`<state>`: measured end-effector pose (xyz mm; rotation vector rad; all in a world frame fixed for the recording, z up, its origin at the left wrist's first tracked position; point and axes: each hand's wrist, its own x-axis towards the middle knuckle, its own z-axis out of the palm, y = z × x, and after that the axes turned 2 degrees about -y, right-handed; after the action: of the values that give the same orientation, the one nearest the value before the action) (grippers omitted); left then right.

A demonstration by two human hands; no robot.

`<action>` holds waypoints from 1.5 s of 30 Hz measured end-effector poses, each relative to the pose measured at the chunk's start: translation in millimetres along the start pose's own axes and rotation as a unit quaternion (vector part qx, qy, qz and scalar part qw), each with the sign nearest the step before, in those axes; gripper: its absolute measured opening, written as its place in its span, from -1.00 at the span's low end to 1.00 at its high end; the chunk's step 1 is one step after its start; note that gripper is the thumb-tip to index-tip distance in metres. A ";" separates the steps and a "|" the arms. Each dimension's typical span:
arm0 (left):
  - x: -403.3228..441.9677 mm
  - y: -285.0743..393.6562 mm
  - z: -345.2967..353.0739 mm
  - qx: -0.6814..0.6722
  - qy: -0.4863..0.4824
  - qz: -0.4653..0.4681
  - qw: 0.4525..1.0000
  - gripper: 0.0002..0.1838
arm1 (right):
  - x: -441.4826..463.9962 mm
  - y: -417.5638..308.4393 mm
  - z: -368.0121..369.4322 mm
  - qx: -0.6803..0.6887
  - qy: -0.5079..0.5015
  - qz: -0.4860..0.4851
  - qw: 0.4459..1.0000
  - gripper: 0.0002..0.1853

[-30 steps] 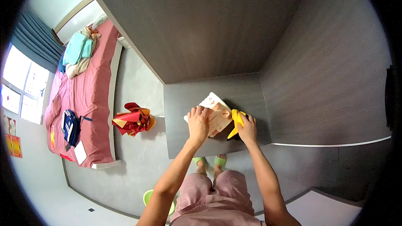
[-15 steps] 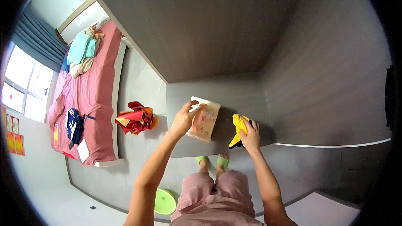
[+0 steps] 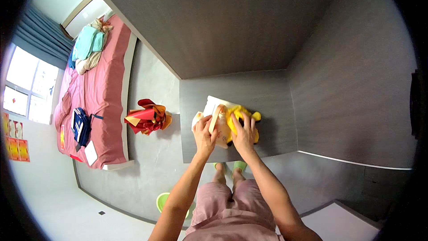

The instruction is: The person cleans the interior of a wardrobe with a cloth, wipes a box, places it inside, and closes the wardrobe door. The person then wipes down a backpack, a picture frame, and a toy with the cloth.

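A white and peach patterned box (image 3: 222,137) lies on the grey surface in front of me. My left hand (image 3: 206,136) is at its left side, with fingers closed on a raised peach flap (image 3: 216,118) of it. My right hand (image 3: 243,137) is wrapped over a soft yellow and black thing (image 3: 235,111), which looks like a plush toy. The yellow thing rests against the box's right part and partly covers it. Fingers and the flap hide much of the box's inside.
Dark panels (image 3: 214,27) rise behind and to the right of the grey surface (image 3: 272,89). A red and gold wrapped bundle (image 3: 147,117) stands on the floor at left. Beyond it is a bed (image 3: 109,107) with clothes and a backpack (image 3: 80,127). A green basin (image 3: 163,201) sits near my legs.
My right hand has brought the yellow and black thing leftward onto the box. A peach flap of the box now stands raised at my left fingers.
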<state>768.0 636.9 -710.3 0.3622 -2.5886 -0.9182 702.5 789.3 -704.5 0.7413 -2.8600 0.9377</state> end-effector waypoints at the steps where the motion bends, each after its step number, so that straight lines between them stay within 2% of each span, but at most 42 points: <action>1: -0.9 -1.0 1.1 0.011 0.013 0.003 1.000 -0.57 | -16.1 3.1 -2.2 0.015 -0.036 0.011 0.999 -0.30; 3: 2.8 -0.4 5.7 0.017 0.034 0.008 0.999 -0.57 | -31.4 16.1 -19.9 0.031 -0.078 -0.019 0.996 -0.36; 5: 0.0 -0.8 4.1 0.022 0.029 0.009 0.999 -0.57 | -30.8 33.2 -30.5 0.024 -0.118 -0.001 0.993 -0.39; 7: 2.0 -2.5 3.7 0.023 0.031 0.015 0.999 -0.56 | -7.2 19.7 -48.6 -0.003 -0.027 0.034 0.999 -0.35; 9: -1.0 -0.5 5.0 0.026 0.030 0.009 0.999 -0.55 | 23.8 9.1 -53.6 -0.002 0.021 -0.021 1.000 -0.32; 12: -0.7 -0.2 0.3 0.021 0.026 0.019 0.999 -0.57 | 39.1 -10.5 -17.8 -0.036 0.002 -0.081 0.996 -0.37; 16: 0.5 -3.4 -1.0 0.026 0.026 0.030 0.999 -0.58 | 28.5 -9.1 -4.0 -0.038 0.024 -0.053 0.998 -0.42; 18: 4.3 -2.8 0.4 0.021 0.032 0.037 0.999 -0.58 | 22.9 -9.3 -6.5 -0.063 -0.002 -0.009 0.998 -0.34; 22: 3.0 -3.4 3.4 0.025 0.034 0.024 0.999 -0.57 | 17.4 -8.1 -19.6 -0.049 -0.031 0.056 0.997 -0.47; 26: 1.0 -2.9 3.9 0.038 0.037 0.024 0.998 -0.57 | 42.3 -24.1 -28.0 -0.019 -0.057 0.033 0.998 -0.56; 27: 4.9 -2.9 9.3 0.032 0.041 0.026 0.998 -0.57 | 48.4 -35.5 -25.7 -0.014 -0.049 0.003 0.999 -0.55; 32: 1.2 -2.5 8.0 0.029 0.045 0.010 0.999 -0.61 | 44.1 -25.7 -25.9 -0.005 -0.030 0.004 1.000 -0.54; 33: 2.5 -2.1 5.6 0.033 0.048 0.010 0.998 -0.62 | 37.8 -16.2 -25.8 -0.028 -0.049 0.049 0.997 -0.54; 35: 2.5 -1.3 6.9 0.029 0.057 0.017 0.998 -0.63 | 33.4 -11.7 -28.1 -0.038 -0.054 0.068 0.996 -0.55; 37: 1.8 1.2 7.4 0.015 0.055 0.007 0.998 -0.59 | 43.0 -9.5 -33.2 -0.059 -0.108 0.117 0.985 -0.56; 38: 2.3 1.4 8.0 0.025 0.062 0.011 0.998 -0.62 | 45.2 -15.8 -29.4 -0.065 -0.063 0.073 0.993 -0.57; 39: 4.6 1.0 6.4 0.024 0.062 0.011 0.998 -0.62 | 47.8 -20.1 -31.3 -0.067 -0.078 0.078 0.992 -0.58; 41: 2.9 3.4 6.8 0.008 0.068 -0.005 0.998 -0.63 | 57.6 -44.3 -27.2 -0.032 -0.050 -0.008 0.998 -0.56; 45: 4.2 -0.3 7.9 0.015 0.068 0.013 0.998 -0.64 | 54.6 -34.3 -22.6 -0.021 -0.032 -0.014 0.999 -0.51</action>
<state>761.0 639.5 -715.1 0.3839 -2.4792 -0.8180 667.3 754.7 -657.3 0.8207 -2.9052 0.8640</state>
